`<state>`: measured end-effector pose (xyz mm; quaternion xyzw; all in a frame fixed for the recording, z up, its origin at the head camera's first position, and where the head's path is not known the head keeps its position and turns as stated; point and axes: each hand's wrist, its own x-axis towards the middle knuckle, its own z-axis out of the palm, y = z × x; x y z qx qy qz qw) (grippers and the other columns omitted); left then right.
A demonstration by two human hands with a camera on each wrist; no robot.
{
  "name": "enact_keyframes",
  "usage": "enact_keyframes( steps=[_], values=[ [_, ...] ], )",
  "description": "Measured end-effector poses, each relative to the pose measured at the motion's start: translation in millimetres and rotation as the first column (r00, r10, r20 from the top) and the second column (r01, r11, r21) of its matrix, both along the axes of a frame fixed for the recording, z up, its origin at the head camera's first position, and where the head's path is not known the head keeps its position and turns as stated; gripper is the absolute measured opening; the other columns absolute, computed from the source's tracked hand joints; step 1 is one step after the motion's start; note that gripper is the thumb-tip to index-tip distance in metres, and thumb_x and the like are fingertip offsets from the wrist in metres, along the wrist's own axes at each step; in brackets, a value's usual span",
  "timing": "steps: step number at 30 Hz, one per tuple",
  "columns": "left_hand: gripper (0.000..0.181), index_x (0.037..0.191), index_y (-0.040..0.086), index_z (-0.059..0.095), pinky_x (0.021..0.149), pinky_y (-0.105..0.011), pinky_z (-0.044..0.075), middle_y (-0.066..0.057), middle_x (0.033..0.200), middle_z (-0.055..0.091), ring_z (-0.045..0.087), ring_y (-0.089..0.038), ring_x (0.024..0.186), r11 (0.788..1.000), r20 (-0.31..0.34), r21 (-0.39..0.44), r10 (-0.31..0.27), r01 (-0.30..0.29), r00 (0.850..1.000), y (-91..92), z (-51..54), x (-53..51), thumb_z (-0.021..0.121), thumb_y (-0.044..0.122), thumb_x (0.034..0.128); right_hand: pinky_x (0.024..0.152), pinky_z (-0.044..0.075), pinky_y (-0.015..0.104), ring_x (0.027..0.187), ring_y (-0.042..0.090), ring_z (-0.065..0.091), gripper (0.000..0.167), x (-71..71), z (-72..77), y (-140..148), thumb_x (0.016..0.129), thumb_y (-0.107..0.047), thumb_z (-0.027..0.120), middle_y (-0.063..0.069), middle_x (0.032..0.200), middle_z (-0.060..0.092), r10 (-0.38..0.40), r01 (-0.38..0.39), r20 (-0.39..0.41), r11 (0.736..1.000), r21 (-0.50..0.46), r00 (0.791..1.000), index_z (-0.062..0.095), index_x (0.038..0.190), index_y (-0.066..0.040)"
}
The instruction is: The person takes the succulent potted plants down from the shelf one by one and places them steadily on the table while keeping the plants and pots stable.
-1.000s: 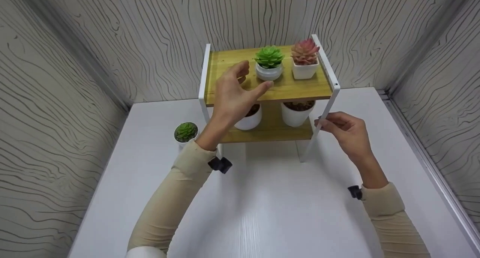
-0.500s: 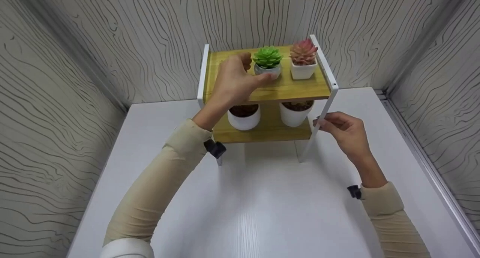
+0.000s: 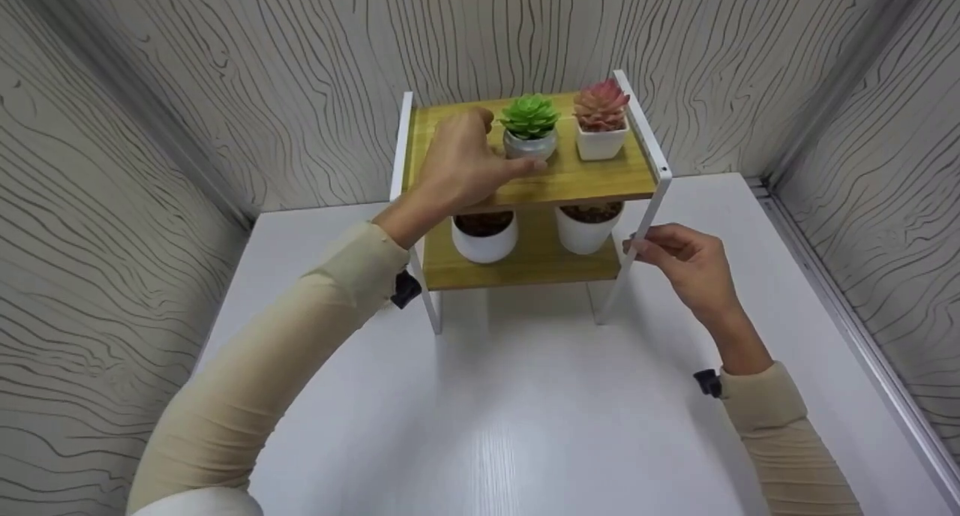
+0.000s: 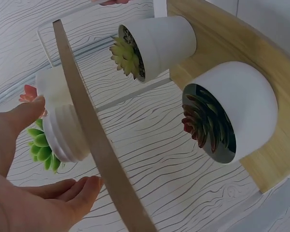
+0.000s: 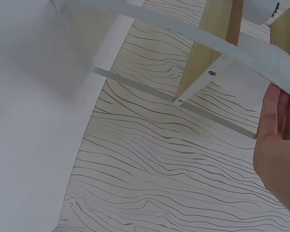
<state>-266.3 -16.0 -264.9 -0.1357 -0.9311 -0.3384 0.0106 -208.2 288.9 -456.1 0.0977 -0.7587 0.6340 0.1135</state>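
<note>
On the upper board of a small two-tier plant shelf (image 3: 600,186), a green succulent in a round white pot (image 3: 530,130) stands beside a pink succulent in a square white pot (image 3: 601,122). My left hand (image 3: 461,167) is spread around the round pot, its thumb in front and its fingers at the left. The left wrist view shows gaps between the fingers (image 4: 84,193) and this pot. My right hand (image 3: 694,268) pinches the shelf's front right white leg (image 3: 628,265) between thumb and fingers; the right wrist view shows the fingers against the white frame (image 5: 193,31).
The lower board (image 3: 525,276) carries two potted succulents, a wide white pot (image 3: 485,242) and a narrower white pot (image 3: 589,233). The shelf stands on a white table (image 3: 495,403). Wood-patterned panels (image 3: 322,66) enclose the back and sides.
My left hand has reached to the green succulent's pot, and its thumb has since lowered slightly. My left forearm has swung leftward, covering the small potted plant on the table. The right hand stays put.
</note>
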Motion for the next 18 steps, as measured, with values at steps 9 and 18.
enact_keyframes(
  steps=[9,18],
  values=[
    [0.09,0.149,0.004,0.052,0.104,-0.029,0.054,-0.009,0.145,0.062,0.06,-0.016,0.122,0.999,0.082,-0.032,0.003,0.0,0.997,1.5,4.4,-4.2,0.089,0.05,0.0817,0.092,0.062,0.023,0.101,0.012,0.078,0.022,0.5,-0.9,0.0,0.1,-0.012,0.072,0.003,0.104,0.081,-0.01,0.01,-0.001,1.0,0.027,1.0,0.074,0.115,0.005],
    [0.058,0.115,0.007,0.069,0.074,-0.024,0.044,-0.001,0.099,0.06,0.053,-0.013,0.09,0.998,0.141,0.055,0.021,-0.029,0.99,4.7,7.1,-9.1,0.091,0.048,0.0806,0.092,0.062,0.024,0.101,0.013,0.078,0.022,1.1,0.0,-0.9,0.099,-0.013,0.073,0.016,0.108,0.08,-0.011,0.011,0.002,1.0,0.029,1.0,0.075,0.113,0.004]
  ],
)
